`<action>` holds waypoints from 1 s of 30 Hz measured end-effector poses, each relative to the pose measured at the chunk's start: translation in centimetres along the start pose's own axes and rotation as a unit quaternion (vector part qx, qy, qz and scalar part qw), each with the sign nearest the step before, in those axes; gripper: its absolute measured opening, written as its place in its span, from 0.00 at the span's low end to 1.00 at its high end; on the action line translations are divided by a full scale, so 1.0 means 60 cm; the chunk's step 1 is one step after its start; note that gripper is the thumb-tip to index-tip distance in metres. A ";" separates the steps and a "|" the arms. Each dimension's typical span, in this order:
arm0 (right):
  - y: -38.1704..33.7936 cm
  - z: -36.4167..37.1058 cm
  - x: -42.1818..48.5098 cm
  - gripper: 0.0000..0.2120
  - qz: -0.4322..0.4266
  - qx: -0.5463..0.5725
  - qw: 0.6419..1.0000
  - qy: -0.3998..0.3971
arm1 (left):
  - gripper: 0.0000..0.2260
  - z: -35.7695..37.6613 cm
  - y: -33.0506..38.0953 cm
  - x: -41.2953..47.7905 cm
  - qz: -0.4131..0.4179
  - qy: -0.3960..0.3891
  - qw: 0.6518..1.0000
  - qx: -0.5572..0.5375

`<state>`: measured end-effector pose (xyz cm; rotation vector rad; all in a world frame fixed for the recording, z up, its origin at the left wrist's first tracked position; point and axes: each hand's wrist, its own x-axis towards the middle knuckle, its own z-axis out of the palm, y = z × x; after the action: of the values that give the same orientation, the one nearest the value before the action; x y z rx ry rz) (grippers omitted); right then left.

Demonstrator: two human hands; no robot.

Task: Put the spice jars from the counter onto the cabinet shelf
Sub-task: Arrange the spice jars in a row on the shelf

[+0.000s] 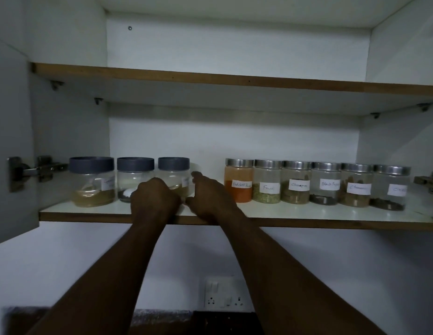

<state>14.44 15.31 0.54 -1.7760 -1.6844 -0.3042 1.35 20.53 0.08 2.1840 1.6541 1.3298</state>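
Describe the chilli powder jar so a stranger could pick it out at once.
Look at the lower white cabinet shelf, at its row of six steel-lidded glass jars on the right. Take the leftmost of that row, the steel-lidded jar of red-orange powder. It alone holds a bright orange fill; its neighbours hold little, in dull green, brown or black.

Both hands on a grey-lidded jar (175, 176), left hand (153, 198), right hand (208, 194), lower cabinet shelf (307, 213), six steel-lidded jars alongside
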 end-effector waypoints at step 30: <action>-0.015 0.000 -0.006 0.25 0.150 0.048 0.976 0.152 | 0.27 0.028 -0.019 0.051 0.146 -0.101 0.984 0.021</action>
<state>13.53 15.00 0.60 -1.7786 -1.1809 -0.3333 1.72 24.17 0.15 2.5671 1.3407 1.0898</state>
